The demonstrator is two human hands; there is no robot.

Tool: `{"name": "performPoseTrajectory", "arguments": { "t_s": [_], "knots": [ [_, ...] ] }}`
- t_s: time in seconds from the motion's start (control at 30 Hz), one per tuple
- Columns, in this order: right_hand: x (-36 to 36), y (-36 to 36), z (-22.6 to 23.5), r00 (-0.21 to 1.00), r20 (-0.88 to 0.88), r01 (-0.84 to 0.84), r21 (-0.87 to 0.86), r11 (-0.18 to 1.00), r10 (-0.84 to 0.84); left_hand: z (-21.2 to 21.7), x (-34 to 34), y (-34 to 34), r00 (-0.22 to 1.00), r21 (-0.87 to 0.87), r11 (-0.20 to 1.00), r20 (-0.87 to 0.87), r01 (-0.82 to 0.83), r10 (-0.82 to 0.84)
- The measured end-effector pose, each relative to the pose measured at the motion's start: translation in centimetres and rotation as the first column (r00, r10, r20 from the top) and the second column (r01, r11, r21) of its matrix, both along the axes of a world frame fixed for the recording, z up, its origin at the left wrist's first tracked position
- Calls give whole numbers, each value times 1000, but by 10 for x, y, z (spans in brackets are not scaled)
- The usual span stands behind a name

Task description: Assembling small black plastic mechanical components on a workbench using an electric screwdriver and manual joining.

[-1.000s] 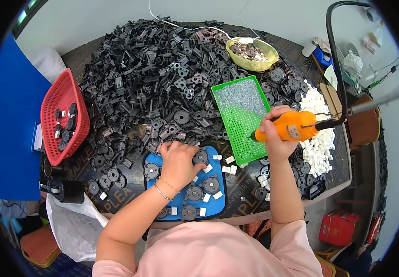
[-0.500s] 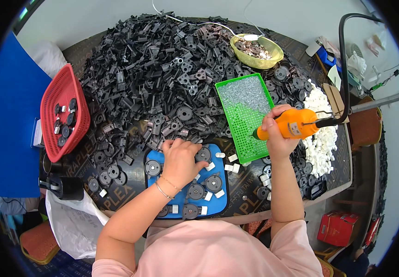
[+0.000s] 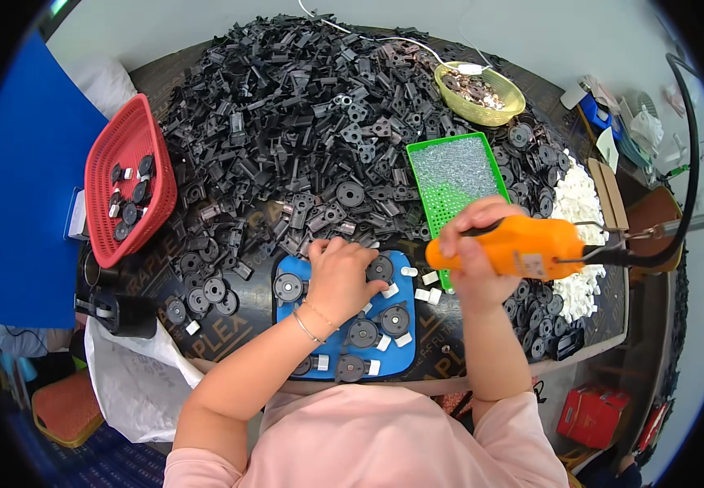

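My right hand (image 3: 478, 248) is closed around an orange electric screwdriver (image 3: 531, 246), which is held almost level above the green tray (image 3: 441, 209), its tip pointing left. My left hand (image 3: 342, 272) lies over the far part of a blue mat (image 3: 401, 358). Its fingers are bent, and thumb and forefinger sit around a round black wheel part (image 3: 380, 267); the palm hides what is beneath. Several more black wheel parts with white blocks lie on the mat, among them one wheel part (image 3: 288, 287) to the left and another (image 3: 351, 368) at the near edge.
A large heap of black plastic parts (image 3: 279, 122) fills the table's far side. A red basket (image 3: 161, 175) holds finished-looking wheel parts at left. Small silver screws (image 3: 454, 167) lie in the green tray. A yellow basket (image 3: 515, 102) and white pieces (image 3: 580, 203) are at right.
The screwdriver has swung from above the tray's near end toward me and now lies more level in my right hand. My left hand keeps its place on the mat. The whole view has shifted slightly.
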State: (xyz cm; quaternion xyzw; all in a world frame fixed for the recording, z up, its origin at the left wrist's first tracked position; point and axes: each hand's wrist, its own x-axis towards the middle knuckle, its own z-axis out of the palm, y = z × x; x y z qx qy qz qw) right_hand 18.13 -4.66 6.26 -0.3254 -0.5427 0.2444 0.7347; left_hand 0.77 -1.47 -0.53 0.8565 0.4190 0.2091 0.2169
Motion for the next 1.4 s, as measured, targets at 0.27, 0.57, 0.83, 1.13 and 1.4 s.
{"name": "performPoseTrajectory", "arguments": {
  "t_s": [0.27, 0.57, 0.83, 1.13, 1.4],
  "knots": [
    [-24, 11, -20, 995, 97, -31, -50, 998, 36, 2, 0, 1, 1000, -19, 1000, -20, 13, -14],
    [-26, 12, -22, 987, 140, -69, -85, 994, 80, -3, 2, 2, 1000, -7, 1000, -1, 22, -22],
    [-5, 12, -11, 996, 35, -77, -13, 997, 77, -7, 1, 2, 999, -13, 999, 20, 32, -31],
    [64, -10, -19, 968, 173, 198, -66, 978, -184, -1, 1, 4, 999, -68, 997, -17, 30, -32],
    [67, -8, -25, 967, 144, 225, -84, 971, -211, -2, 2, 4, 999, -38, 999, -5, 34, -34]
  ]
}}
